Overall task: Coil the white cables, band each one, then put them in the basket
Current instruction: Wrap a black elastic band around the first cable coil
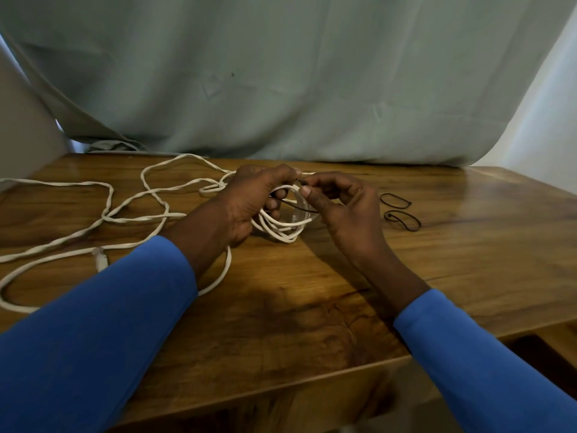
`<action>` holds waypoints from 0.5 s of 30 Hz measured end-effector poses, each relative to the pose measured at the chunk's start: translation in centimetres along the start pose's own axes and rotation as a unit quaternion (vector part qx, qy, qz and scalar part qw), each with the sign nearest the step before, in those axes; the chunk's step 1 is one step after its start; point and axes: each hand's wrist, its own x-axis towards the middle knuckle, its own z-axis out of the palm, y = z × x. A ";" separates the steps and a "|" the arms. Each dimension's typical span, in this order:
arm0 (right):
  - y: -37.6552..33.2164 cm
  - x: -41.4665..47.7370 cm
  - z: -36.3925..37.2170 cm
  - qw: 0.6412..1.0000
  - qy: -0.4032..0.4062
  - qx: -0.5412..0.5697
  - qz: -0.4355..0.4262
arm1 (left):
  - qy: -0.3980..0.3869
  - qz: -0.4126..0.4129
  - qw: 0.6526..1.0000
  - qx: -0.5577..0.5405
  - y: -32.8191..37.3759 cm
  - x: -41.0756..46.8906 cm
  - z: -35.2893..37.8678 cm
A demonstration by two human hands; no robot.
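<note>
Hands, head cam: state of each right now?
Left hand: closed, gripping the coiled white cable.
Right hand: closed, pinching a black band at the coil.

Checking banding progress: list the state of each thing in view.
coiled cable: looped, banding unfinished.
left hand: grips the coiled cable.
right hand: pinches a black band against it.
loose cable: uncoiled, sprawled on the table.
spare bands: two, lying unused.

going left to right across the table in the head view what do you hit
cable plug → left hand gripping the coiled cable → right hand pinching a black band → two loose black bands
</note>
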 end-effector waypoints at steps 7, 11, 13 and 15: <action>0.0 0.1 -0.2 1.000 0.002 0.010 0.003 | -0.041 0.023 0.999 0.024 -0.1 0.3 -0.7; -0.3 0.0 -0.3 1.000 0.005 -0.005 -0.006 | -0.066 0.013 0.998 0.018 -0.1 0.2 -0.8; -0.4 -0.1 -0.2 0.999 0.005 -0.027 -0.025 | -0.070 0.002 0.998 0.006 0.0 0.2 -0.8; -0.4 -0.2 -0.1 0.998 0.006 -0.041 -0.044 | -0.075 -0.004 0.997 -0.002 0.2 0.1 -0.9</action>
